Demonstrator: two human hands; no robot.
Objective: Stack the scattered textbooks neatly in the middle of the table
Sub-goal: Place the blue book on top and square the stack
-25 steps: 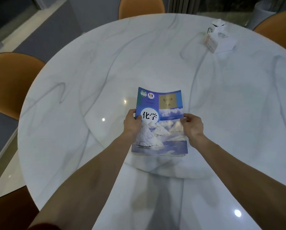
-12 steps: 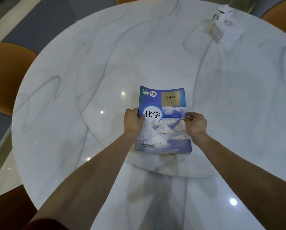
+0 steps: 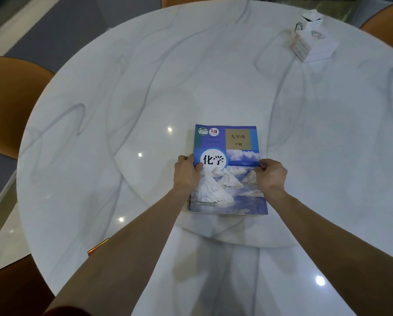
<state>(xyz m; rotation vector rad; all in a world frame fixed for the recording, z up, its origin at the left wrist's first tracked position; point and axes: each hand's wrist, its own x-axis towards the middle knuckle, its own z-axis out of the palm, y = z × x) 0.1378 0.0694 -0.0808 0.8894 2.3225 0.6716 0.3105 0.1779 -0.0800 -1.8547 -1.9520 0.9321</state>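
Observation:
A stack of textbooks [image 3: 227,179] lies near the middle of the round marble table [image 3: 145,87], on its raised inner disc. The top book has a blue cover with white salt mounds and Chinese characters. My left hand [image 3: 186,173] grips the stack's left edge, thumb on the cover. My right hand [image 3: 270,175] grips the right edge the same way. Page edges of lower books show at the near edge. An orange-red corner of another book [image 3: 97,247] peeks out beside my left forearm near the table's front left.
A white tissue box [image 3: 311,44] stands at the far right of the table. Orange chairs [image 3: 10,103] surround the table at left, far side and right [image 3: 389,26]. Grey floor lies beyond the left edge.
The stack lies straighter and flatter, squared up between both hands. The camera tilted down a little, so the tissue box sits higher in view.

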